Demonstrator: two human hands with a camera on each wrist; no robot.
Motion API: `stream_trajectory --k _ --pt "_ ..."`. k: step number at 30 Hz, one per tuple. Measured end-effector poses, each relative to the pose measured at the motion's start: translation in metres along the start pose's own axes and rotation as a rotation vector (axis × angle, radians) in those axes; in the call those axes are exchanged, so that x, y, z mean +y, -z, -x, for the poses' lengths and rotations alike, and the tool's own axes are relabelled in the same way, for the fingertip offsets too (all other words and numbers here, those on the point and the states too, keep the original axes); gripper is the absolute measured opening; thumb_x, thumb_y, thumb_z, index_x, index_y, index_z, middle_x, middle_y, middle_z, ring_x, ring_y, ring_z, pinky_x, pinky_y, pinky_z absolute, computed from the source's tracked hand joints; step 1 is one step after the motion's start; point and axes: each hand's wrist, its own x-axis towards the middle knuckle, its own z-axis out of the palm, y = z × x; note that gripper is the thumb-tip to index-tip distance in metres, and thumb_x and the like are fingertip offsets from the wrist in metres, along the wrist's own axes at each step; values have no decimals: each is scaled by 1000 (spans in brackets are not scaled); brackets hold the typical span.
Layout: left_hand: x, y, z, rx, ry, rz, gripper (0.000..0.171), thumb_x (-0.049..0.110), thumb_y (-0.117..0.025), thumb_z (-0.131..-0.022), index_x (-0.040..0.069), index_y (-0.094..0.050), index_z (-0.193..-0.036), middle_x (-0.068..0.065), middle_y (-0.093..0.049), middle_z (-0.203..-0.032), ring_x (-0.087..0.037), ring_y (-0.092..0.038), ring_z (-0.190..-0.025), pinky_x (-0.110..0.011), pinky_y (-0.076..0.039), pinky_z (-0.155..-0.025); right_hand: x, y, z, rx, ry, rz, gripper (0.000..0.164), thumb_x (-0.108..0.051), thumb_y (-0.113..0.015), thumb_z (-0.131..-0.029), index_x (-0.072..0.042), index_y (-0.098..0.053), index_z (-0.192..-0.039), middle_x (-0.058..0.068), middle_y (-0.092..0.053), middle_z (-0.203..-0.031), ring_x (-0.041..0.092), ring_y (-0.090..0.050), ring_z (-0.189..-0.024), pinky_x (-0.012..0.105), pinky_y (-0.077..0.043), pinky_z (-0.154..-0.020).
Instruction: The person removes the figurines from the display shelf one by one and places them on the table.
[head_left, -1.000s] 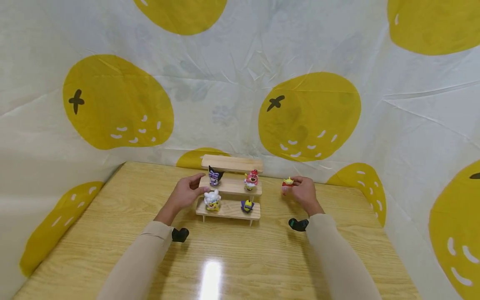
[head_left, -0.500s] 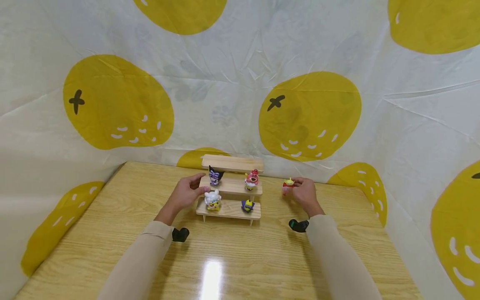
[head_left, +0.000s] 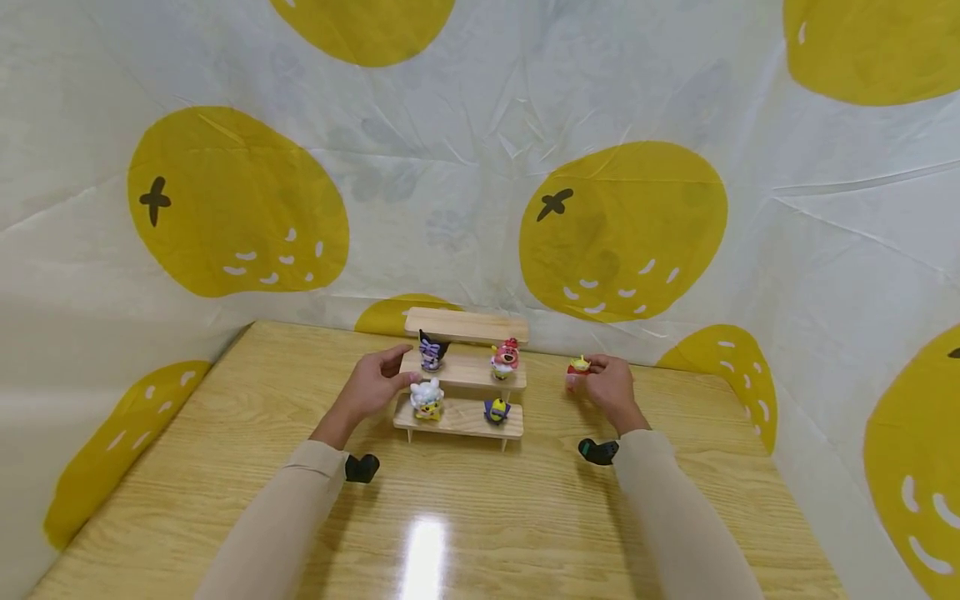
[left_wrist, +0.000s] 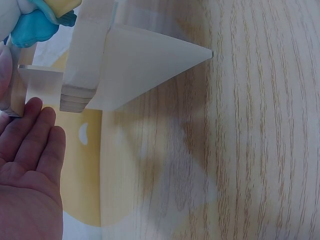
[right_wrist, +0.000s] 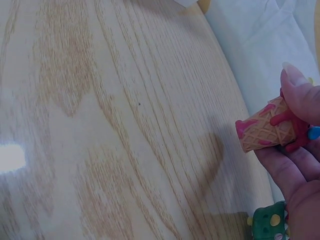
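My right hand point(head_left: 609, 383) holds a small figurine point(right_wrist: 267, 127) between thumb and fingers, to the right of the wooden stand. The figurine has a waffle-cone base with pink drips and red above; its yellow-green head shows in the head view. At the left end of the three-tier wooden display stand point(head_left: 480, 372), my left hand point(head_left: 371, 385) pinches the middle board, thumb on one side and fingers on the other. On that board are a black-and-purple figurine point(head_left: 431, 354) and a pink-red one point(head_left: 505, 360). The lowest board carries a white-hooded figurine point(head_left: 426, 400) and a yellow-and-purple one point(head_left: 497, 410).
A green thing with yellow dots point(right_wrist: 269, 221) shows beside my right palm in the right wrist view. The wood-grain table point(head_left: 480, 517) ends at a white cloth point(head_left: 420, 200) printed with large yellow fruit. Black wrist devices point(head_left: 597, 452) sit below both hands.
The figurine in my right hand has turned a little, its base showing less below my fingers. My left hand stays at the stand.
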Motion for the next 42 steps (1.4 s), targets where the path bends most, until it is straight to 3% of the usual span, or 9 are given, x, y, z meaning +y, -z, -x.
stream_trajectory --k 3,6,9,23,42 --pt "1 0 0 0 -12 -4 67 29 -71 -102 4 -44 -158 -23 -44 -162 -42 -48 -147 -55 -43 -119 2 0 -1 1 22 -6 56 -10 -81 -90 7 -60 -140 28 -65 -139 36 -65 -128 30 -59 -98" --pt "1 0 1 -1 -12 1 67 28 -71 -101 4 -45 -158 -23 -45 -161 -41 -49 -146 -55 -43 -119 4 0 -1 -6 41 -21 55 -8 -80 -90 7 -61 -140 29 -66 -137 36 -66 -126 15 -57 -82" --pt "1 0 1 -3 -10 2 67 29 -71 -101 5 -45 -158 -23 -44 -162 -41 -49 -146 -55 -44 -119 5 0 -1 -8 55 -26 55 -7 -80 -90 8 -61 -138 30 -67 -135 35 -67 -123 9 -53 -75" --pt "3 1 0 -2 7 -18 69 31 -72 -101 5 -45 -158 -21 -44 -162 -41 -50 -146 -55 -43 -120 3 -2 3 -18 59 -4 58 -6 -82 -88 10 -60 -139 29 -66 -137 36 -65 -126 13 -54 -83" --pt "4 2 1 -3 -1 -14 65 29 -70 -102 7 -46 -158 -23 -45 -161 -41 -49 -147 -55 -44 -119 7 -6 3 -6 60 0 57 -8 -81 -89 7 -60 -140 28 -68 -135 32 -66 -122 11 -52 -79"
